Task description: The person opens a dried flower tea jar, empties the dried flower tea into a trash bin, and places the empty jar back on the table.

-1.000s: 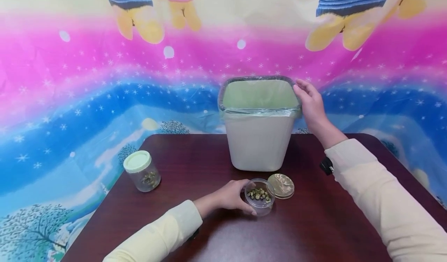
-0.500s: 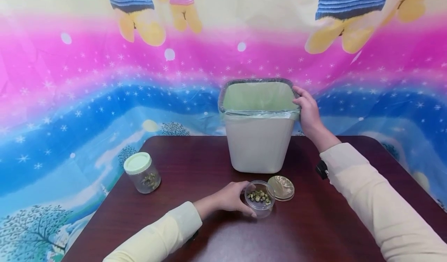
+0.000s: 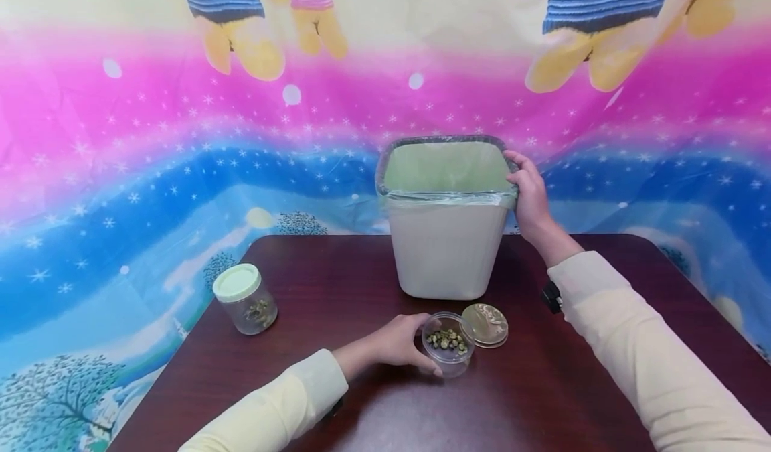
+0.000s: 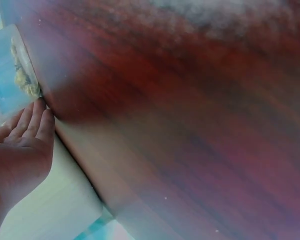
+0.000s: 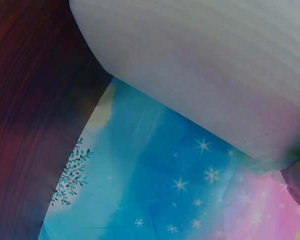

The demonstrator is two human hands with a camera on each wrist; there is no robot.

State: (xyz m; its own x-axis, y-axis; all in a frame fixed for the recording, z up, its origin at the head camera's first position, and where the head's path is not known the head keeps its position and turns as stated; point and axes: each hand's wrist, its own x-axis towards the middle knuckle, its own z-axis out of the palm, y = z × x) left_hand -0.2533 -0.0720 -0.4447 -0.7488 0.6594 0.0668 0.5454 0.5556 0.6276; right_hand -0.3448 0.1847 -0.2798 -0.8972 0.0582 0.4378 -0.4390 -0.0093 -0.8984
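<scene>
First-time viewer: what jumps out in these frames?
Probably the bright pink-and-blue backdrop behind the table. Next, the pale bin toward the table's far edge, the right hand at its rim. In front of it, the left hand grips an open clear jar with small yellow-green pieces inside.

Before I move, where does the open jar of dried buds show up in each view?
Head: the jar is below centre, slightly right, held by the left hand in front of the bin.
Left wrist: upper left, cut off by the edge, its dried buds showing through the clear wall.
Right wrist: not in it.
Shared landmark: the dark red tabletop, in all three views.
</scene>
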